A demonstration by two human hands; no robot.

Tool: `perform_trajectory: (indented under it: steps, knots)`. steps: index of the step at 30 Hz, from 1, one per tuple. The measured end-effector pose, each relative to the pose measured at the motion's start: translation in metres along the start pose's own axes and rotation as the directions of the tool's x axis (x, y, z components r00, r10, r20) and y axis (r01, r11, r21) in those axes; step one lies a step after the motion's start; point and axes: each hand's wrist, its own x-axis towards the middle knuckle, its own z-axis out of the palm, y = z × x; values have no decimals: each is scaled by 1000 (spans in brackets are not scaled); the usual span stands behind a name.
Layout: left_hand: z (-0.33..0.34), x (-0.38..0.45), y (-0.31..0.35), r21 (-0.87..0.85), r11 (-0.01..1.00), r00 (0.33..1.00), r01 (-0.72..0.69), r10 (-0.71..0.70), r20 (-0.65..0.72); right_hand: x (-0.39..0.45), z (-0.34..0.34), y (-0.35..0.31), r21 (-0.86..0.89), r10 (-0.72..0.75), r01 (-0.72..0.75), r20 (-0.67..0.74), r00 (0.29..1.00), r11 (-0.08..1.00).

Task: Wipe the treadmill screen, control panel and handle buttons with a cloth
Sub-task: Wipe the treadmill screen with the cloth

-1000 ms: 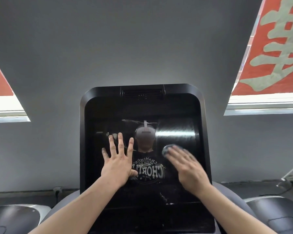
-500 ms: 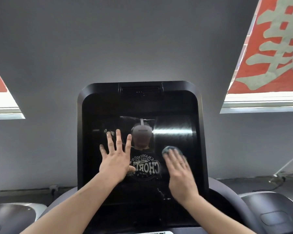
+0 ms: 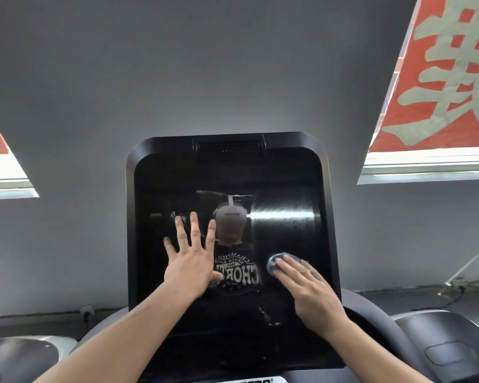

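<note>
Wiping the treadmill screen rn, so step 1 of 3 by the look of it. Right hand flat w/ straight fingers, pressing the small grey cloth onto the lower right of the glass, cloth poking out past the fingertips. Left hand spread wide, palm on the left half, grip released, prob just bracing. Next imo: more passes across the rest of the glass, incl. under that left palm, then down to control panel + handle buttons, mostly out of view

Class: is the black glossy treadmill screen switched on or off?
Apparently off: the black glossy treadmill screen shows no lit display, only reflections of the person.
</note>
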Motion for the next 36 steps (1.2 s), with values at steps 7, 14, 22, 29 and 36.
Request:
perform_trajectory:
  steps: [7, 14, 22, 29, 36]
  knots:
    - [1, -1, -1, -15, 1000, 1000, 4, -4, 0, -6, 22, -63, 57, 109, -110, 18, 994, 992]
    - [1, 0, -2, -23, 1000, 1000, -6, 6, -9, -5, 20, -42, 62, 369, -366, -55, 928, 929]
    - [-1, -2, -2, -31, 999, 1000, -18, 18, -6, -19, 11, -18, 59, 298, -296, -20, 954, 953]
    - [1, -2, -2, -27, 999, 999, -26, 25, -21, -23, 23, -69, 23, 115, -117, 71, 991, 993]
    - [0, -2, -2, -22, 1000, 999, -22, 21, -27, -20, 38, -80, 108, 467, -466, 16, 884, 878]
